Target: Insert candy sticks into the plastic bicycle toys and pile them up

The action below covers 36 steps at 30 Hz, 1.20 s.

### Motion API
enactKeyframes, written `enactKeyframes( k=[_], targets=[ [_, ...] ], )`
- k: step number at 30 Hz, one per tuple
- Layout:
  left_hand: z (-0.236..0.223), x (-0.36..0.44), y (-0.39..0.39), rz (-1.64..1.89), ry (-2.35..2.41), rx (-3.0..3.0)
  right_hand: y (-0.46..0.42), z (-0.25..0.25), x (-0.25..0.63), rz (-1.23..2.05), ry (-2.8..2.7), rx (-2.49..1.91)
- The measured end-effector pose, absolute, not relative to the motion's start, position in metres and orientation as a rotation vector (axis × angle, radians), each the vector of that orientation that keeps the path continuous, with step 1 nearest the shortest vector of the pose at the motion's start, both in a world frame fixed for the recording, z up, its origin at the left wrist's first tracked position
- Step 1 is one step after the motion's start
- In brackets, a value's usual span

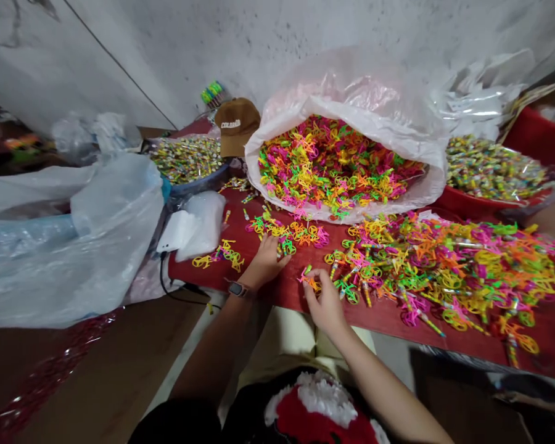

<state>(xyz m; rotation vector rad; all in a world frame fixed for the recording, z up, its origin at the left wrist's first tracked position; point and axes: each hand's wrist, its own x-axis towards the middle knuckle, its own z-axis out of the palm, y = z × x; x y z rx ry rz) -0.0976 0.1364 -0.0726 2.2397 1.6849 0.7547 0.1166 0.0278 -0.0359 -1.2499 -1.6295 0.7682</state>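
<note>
My right hand [321,302] pinches a small orange and yellow plastic bicycle toy [309,282] between its fingertips, just above the red table cover [277,290]. My left hand [264,262], with a watch on its wrist, lies spread at the near edge of a small row of neon bicycle toys [289,234]. To the right spreads a large heap of the same toys [444,271], many fitted with small wrapped sticks. A white sack [342,209] with a pinkish plastic liner stands open behind, filled with loose toys.
A red basin [485,197] of wrapped sticks stands back right, and a blue basin [189,172] of similar sticks stands back left, beside a brown cap [237,126]. Clear plastic sheeting [74,240] lies at left. A white box [178,231] with a black cable sits near the table's left end.
</note>
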Motion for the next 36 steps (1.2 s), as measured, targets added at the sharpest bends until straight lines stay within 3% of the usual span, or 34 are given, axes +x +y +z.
enactKeyframes(
  k=[8,13,17,36],
  targets=[
    [-0.043,-0.115,0.098,0.917,1.448,2.132,0.029,-0.048,0.11,0.751,-1.707,-1.283],
    [-0.031,-0.128,0.091,0.934,1.606,2.173,0.03,-0.052,0.108,0.731,-1.713,-1.342],
    [-0.034,-0.14,0.093,0.83,1.797,2.245,0.029,-0.056,0.108,0.693,-1.746,-1.325],
    [-0.027,-0.139,0.116,0.453,1.506,2.537,0.028,-0.06,0.11,0.683,-1.764,-1.263]
  ],
)
